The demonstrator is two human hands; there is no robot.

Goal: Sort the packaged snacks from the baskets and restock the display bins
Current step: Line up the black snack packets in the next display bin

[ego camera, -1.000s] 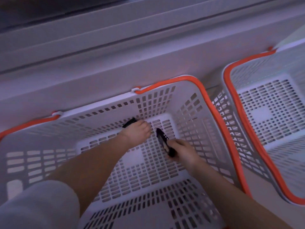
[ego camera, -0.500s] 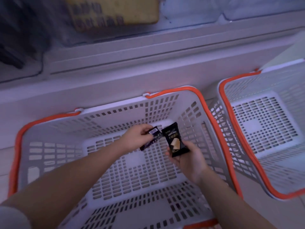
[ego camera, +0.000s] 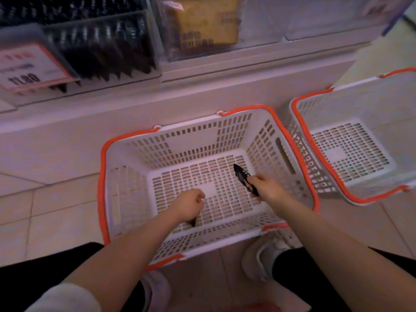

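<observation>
Left hand (ego camera: pixel 188 204) curled over near basket (ego camera: pixel 117 199); held contents, if any, mostly hidden, only a dark sliver below the wrist. Open floor inside that orange-rimmed basket, second basket (ego camera: pixel 315 167) just beside. Black snack packet (ego camera: pixel 244 179) pinched edge-on by right hand (ego camera: pixel 267 188), above basket floor.

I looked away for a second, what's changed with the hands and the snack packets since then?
The left hand pulled back toward the near wall, fingers curled, its packet now barely visible beneath. The right hand turned its dark packet edge-on, keeping hold. Both white baskets stayed put.
</observation>
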